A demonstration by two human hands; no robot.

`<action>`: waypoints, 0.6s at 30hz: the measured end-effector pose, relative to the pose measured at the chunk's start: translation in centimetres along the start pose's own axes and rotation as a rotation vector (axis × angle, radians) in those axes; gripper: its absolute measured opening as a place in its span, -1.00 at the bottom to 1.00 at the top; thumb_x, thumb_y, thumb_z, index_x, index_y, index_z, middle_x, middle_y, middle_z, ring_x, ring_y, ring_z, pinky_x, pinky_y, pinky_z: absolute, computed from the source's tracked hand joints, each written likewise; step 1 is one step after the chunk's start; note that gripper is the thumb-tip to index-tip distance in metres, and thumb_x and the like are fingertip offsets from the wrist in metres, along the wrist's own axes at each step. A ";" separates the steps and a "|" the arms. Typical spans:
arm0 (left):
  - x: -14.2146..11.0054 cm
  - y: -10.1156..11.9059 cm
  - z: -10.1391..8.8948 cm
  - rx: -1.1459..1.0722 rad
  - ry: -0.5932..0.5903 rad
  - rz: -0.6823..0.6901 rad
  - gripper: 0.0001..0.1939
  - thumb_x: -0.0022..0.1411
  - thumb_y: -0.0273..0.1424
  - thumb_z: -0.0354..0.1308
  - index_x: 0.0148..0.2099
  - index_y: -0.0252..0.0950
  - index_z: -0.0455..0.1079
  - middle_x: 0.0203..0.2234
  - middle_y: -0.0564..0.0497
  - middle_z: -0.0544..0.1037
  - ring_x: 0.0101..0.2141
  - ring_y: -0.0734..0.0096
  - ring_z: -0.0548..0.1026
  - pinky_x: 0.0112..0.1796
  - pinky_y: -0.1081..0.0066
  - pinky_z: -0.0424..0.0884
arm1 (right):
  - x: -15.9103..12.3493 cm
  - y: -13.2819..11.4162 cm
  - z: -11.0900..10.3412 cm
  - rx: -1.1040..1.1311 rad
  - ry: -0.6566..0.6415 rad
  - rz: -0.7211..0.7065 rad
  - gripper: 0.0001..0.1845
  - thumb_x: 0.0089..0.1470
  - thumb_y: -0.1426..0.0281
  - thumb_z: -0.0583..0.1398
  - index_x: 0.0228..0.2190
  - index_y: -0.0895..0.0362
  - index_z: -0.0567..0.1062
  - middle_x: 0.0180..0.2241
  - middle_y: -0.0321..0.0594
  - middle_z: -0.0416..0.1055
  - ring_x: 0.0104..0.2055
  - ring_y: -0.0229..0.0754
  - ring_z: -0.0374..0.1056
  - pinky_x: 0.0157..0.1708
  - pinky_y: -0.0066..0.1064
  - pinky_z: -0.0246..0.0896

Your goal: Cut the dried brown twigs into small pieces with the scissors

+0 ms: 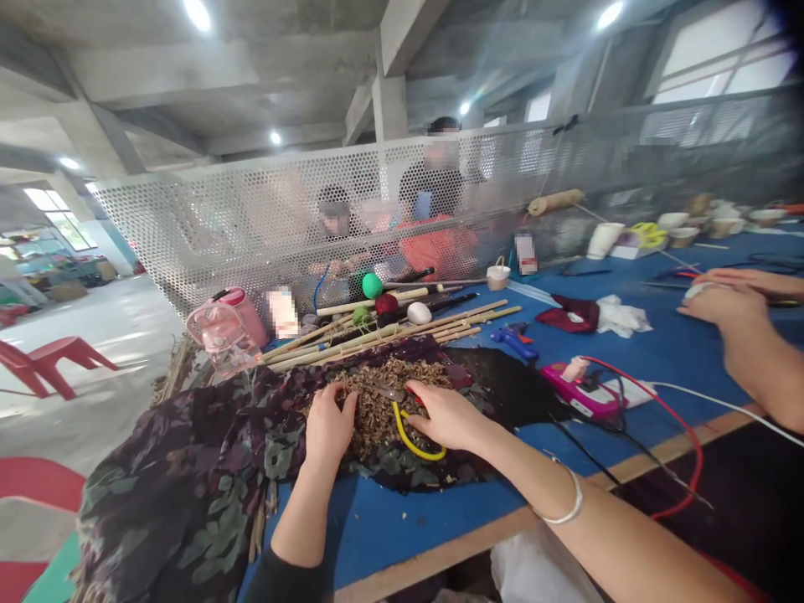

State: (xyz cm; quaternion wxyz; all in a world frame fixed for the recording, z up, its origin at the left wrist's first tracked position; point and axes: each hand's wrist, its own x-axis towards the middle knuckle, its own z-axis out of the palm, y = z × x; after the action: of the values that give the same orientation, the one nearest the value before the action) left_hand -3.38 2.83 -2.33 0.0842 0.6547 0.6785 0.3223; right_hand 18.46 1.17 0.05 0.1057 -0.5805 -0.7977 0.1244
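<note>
A heap of dry, brown, curled plant bits [373, 423] lies on a dark floral cloth [276, 452] at the table's front. My left hand [327, 423] rests at the heap's left side, its thumb apart from the fingers and nothing visibly held. From the right, my right hand [449, 414] grips a pair of scissors [402, 427] over the heap. A yellow handle loop hangs below that hand, and the blades point left across the plant bits. Part of the scissors is hidden by my fingers.
Behind the heap lie bamboo sticks [389, 339] and several coloured balls. A blue glue gun [515, 339] and a pink power strip [584, 392] with cables are to the right. A co-worker's hands [729, 297] work farther right. A perforated metal screen [251, 226] borders the table's back.
</note>
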 end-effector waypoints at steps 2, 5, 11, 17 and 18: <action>-0.1 0.1 -0.1 -0.013 -0.024 0.035 -0.57 0.15 -0.22 0.06 -0.01 -0.37 0.35 -0.18 -0.20 0.46 -0.17 0.21 0.44 -0.12 0.27 0.33 | 0.3 0.2 -0.1 0.029 -0.025 0.001 -0.42 -0.02 0.26 0.12 0.06 0.10 0.21 -0.13 -0.05 0.43 -0.13 0.01 0.38 -0.26 -0.35 0.17; -0.1 0.2 -0.3 -0.015 -0.073 0.080 -0.58 0.08 -0.30 0.16 -0.01 -0.37 0.37 -0.14 -0.19 0.47 -0.14 0.23 0.44 -0.09 0.30 0.32 | 0.8 0.4 -0.2 0.064 -0.043 0.022 -0.38 -0.12 0.31 0.16 0.04 0.10 0.24 -0.16 -0.09 0.46 -0.18 0.00 0.39 -0.31 -0.38 0.16; 0.3 0.1 -0.1 -0.039 -0.036 0.036 -0.77 0.10 -0.41 0.15 -0.17 -0.33 0.48 -0.24 -0.13 0.54 -0.19 0.28 0.48 -0.10 0.32 0.34 | 2.1 1.0 -1.7 0.147 -0.023 0.022 -0.38 -0.18 0.23 0.22 -0.01 -0.02 0.32 -0.23 -0.23 0.49 -0.27 -0.13 0.39 -0.36 -0.44 0.15; 0.3 0.3 0.1 -0.112 0.003 0.126 -0.82 0.12 -0.46 0.12 -0.22 -0.29 0.49 -0.27 -0.07 0.56 -0.22 0.31 0.48 -0.11 0.32 0.36 | 2.7 1.2 -3.4 0.165 -0.096 -0.059 -0.55 -0.23 0.17 0.27 -0.22 0.03 0.47 -0.37 -0.25 0.49 -0.38 -0.15 0.35 -0.43 -0.44 0.12; 0.2 0.4 0.2 -0.135 0.004 0.141 -0.82 0.12 -0.46 0.12 -0.22 -0.28 0.49 -0.27 -0.07 0.56 -0.22 0.31 0.48 -0.11 0.31 0.36 | 2.7 1.2 -3.2 0.189 -0.097 -0.056 -0.57 -0.22 0.18 0.26 -0.24 0.06 0.47 -0.39 -0.25 0.48 -0.40 -0.15 0.34 -0.44 -0.44 0.12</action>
State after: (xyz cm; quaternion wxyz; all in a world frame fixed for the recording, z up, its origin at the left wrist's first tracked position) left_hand -3.01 3.07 -2.19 0.1039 0.6931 0.6076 0.3738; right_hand 19.68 4.33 2.76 0.1246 -0.5385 -0.8026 0.2241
